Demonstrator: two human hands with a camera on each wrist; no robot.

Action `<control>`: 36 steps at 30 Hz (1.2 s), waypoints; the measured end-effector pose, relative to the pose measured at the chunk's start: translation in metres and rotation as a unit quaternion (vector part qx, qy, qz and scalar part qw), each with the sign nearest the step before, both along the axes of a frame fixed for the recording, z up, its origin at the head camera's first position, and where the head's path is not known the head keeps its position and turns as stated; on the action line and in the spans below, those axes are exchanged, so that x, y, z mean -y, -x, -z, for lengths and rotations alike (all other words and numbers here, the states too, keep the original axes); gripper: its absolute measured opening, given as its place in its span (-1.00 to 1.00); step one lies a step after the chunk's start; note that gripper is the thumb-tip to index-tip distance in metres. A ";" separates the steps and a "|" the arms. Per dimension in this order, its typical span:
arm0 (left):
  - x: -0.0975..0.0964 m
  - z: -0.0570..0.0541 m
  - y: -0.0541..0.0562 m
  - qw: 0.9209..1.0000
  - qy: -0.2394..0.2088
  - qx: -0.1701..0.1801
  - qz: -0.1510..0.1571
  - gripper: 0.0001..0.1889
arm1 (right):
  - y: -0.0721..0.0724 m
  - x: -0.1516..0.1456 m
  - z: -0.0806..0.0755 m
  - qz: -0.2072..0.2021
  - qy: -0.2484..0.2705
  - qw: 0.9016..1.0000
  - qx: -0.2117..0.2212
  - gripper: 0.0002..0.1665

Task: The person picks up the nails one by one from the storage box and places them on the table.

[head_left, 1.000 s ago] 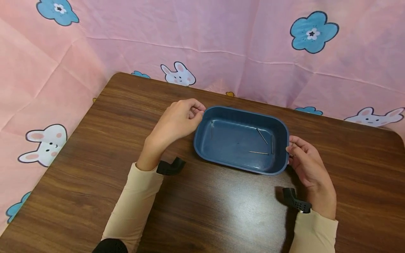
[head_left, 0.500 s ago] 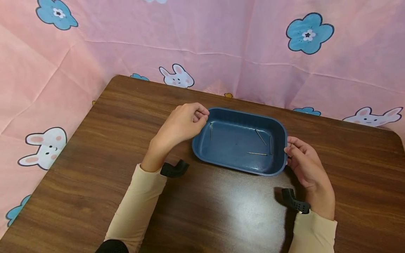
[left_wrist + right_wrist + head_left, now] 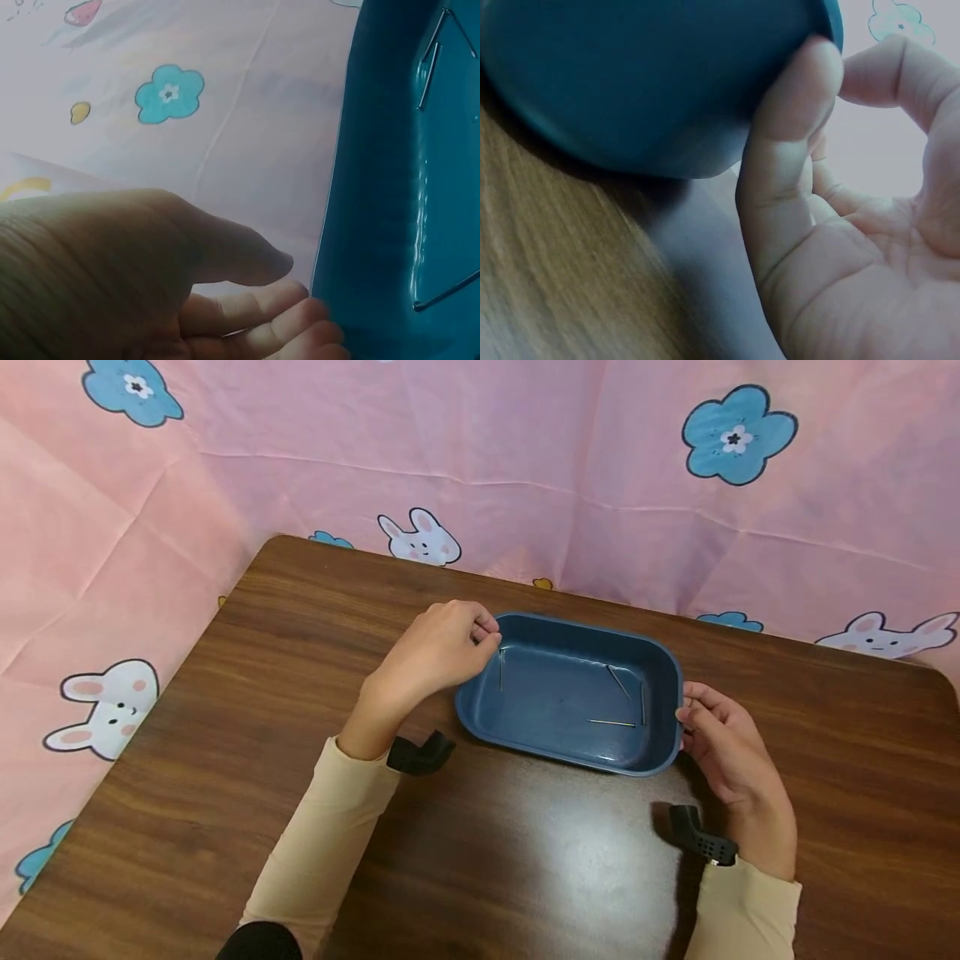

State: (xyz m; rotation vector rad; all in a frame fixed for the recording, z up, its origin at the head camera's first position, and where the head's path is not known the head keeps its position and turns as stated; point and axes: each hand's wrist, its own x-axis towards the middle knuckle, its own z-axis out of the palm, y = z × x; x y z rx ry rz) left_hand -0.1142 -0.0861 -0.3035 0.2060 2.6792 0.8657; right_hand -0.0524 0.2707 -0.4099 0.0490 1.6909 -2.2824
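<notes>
A dark blue tray (image 3: 562,702) with rounded corners sits on the wooden table, several thin metal nails lying on its floor. One nail (image 3: 501,672) lies near the left end, and another nail (image 3: 611,722) is in the group toward the right end. My right hand (image 3: 731,743) pinches the tray's right end between thumb and fingers; its thumb (image 3: 791,112) lies against the wall in the right wrist view. My left hand (image 3: 435,647) hovers at the tray's far left corner with loosely curled fingers. In the left wrist view a gap shows between thumb (image 3: 240,251) and fingers, holding nothing visible.
The brown wooden table (image 3: 225,718) reaches back to a pink cloth (image 3: 525,427) printed with rabbits and blue flowers. Black brackets are strapped at both wrists, one bracket (image 3: 420,753) at the left and one bracket (image 3: 701,837) at the right.
My left hand has shifted slightly right, so its fingertips now overlap the tray's far left corner. The right hand keeps its grip, and the nails lie as before.
</notes>
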 end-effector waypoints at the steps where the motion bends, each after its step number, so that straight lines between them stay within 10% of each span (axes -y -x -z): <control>1: -0.001 -0.001 0.000 1.000 0.004 0.001 0.000 -0.71 | 0.000 0.000 0.000 0.001 -0.003 1.000 0.000 -0.69; 36: -0.048 0.010 0.017 0.984 0.155 0.027 0.084 -0.55 | 0.000 -0.002 -0.002 -0.003 -0.003 1.000 0.006 -0.71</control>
